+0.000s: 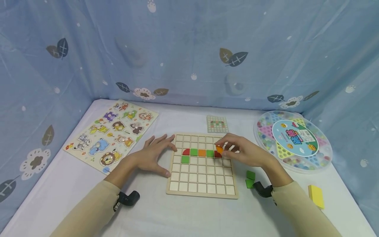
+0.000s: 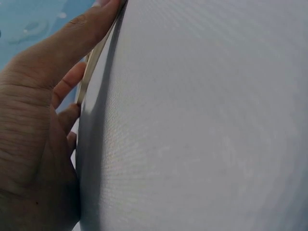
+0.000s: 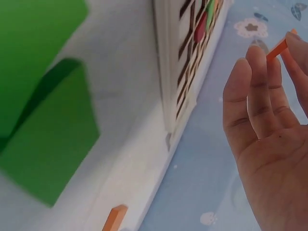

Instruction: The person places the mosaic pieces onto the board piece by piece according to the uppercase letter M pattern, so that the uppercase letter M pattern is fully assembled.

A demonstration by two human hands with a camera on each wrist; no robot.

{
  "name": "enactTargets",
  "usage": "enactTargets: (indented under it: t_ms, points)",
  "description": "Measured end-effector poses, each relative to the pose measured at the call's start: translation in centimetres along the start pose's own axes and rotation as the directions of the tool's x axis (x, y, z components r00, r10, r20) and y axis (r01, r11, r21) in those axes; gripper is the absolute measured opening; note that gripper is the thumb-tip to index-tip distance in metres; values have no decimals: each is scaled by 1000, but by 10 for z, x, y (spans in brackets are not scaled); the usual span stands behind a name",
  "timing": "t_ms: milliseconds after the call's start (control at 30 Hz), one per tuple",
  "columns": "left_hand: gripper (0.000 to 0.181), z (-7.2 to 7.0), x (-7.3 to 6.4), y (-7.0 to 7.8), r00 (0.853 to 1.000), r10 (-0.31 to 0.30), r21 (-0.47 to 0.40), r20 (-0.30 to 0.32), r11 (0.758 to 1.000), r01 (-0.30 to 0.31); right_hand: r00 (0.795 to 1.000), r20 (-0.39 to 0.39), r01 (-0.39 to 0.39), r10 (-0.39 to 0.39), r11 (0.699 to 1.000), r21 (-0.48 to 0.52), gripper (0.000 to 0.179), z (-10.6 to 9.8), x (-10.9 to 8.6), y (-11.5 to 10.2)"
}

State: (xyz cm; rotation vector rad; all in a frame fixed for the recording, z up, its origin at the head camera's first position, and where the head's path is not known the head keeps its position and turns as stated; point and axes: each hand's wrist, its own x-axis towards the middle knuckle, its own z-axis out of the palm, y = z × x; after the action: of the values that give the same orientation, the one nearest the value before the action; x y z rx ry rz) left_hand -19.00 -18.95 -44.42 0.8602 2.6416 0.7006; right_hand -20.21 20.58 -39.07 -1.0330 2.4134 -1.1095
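Between right thumb and fingertips, the right hand [image 1: 244, 150] pinches an orange tile [image 1: 219, 149] over the right part of a wooden grid board [image 1: 202, 195]. On the board, one row holds a red rounded piece [image 1: 186, 152], a green tile [image 1: 193, 152], an orange tile [image 1: 202, 153], another green tile [image 1: 210, 153] and a red piece [image 1: 217, 154] partly covered by the held tile. One more green tile [image 1: 185, 159] sits a row nearer, at the left. The left hand [image 1: 152, 155] is spread at the board's left edge, thumb and fingertips right at its rim.
Loose green tiles [image 1: 250, 179] lie right of the board, under the right wrist; an orange piece [image 3: 114, 219] lies near them. A pattern card [image 1: 217, 124] is behind the board. An animal puzzle [image 1: 111, 133] lies left, a round bead case [image 1: 293, 141] and yellow block [image 1: 316, 197] right.
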Motion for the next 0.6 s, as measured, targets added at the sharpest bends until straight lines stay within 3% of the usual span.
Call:
enactTargets:
  t_ms: [600]
  points:
    - [87, -1, 0, 1, 1000, 2, 5, -3, 1000, -1, 998, 35, 55, -56, 998, 43, 32, 9, 25, -12]
